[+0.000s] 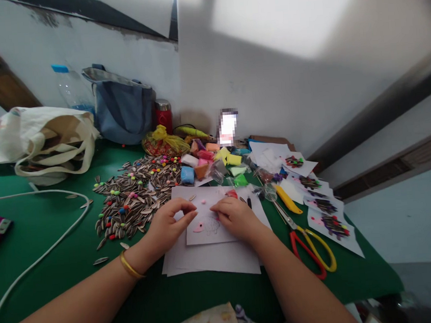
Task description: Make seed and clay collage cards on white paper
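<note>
A small white sheet [202,238] lies on a stack of larger white paper [211,265] between my hands. It bears a pencil-drawn animal body [211,226] with a pink clay head [197,228] that has a dark eye. A little pink clay ball [203,201] sits above the drawing. My left hand [173,223] hovers at the sheet's left side, thumb and index finger closed in a pinch. Over the right side, my right hand [237,218] has its fingers drawn together near the drawing. Whatever either pinch holds is too small to make out.
Sunflower seeds [140,196] with coloured bits spread on the left. Clay packets [201,170] lie behind the paper. Scissors [297,229], a yellow cutter [288,199] and finished seed pictures [330,225] are at right. Bags [123,109], a red flask [163,117] and a white cable [51,246] also occupy the table.
</note>
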Tool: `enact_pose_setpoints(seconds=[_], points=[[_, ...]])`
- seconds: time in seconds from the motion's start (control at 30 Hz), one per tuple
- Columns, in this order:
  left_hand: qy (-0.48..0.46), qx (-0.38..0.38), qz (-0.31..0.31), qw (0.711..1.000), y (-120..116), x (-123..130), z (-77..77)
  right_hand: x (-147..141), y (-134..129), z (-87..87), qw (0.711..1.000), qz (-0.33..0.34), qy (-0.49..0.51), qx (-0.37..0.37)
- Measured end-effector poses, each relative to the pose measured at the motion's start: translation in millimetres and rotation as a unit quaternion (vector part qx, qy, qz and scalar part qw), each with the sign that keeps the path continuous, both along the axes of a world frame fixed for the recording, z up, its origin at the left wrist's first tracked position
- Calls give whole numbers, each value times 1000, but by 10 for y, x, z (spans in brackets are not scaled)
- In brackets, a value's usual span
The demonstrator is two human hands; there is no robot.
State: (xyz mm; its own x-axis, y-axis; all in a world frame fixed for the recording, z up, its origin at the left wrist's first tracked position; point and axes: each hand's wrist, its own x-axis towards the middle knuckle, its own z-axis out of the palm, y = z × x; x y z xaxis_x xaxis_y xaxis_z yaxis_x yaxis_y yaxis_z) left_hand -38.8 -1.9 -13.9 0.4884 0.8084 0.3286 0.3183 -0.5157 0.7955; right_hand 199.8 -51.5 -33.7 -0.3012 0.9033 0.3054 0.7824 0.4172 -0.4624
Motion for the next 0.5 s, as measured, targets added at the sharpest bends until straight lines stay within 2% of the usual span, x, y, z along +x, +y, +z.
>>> enact_pose_setpoints(seconds=[0.37, 0.5], points=[[-6, 7, 1, 1000, -15, -1, 6, -8, 3, -16, 1000, -5, 2, 0], [16, -13, -29, 999, -17, -2, 2, -4, 3, -23, 1000, -4, 1, -3]])
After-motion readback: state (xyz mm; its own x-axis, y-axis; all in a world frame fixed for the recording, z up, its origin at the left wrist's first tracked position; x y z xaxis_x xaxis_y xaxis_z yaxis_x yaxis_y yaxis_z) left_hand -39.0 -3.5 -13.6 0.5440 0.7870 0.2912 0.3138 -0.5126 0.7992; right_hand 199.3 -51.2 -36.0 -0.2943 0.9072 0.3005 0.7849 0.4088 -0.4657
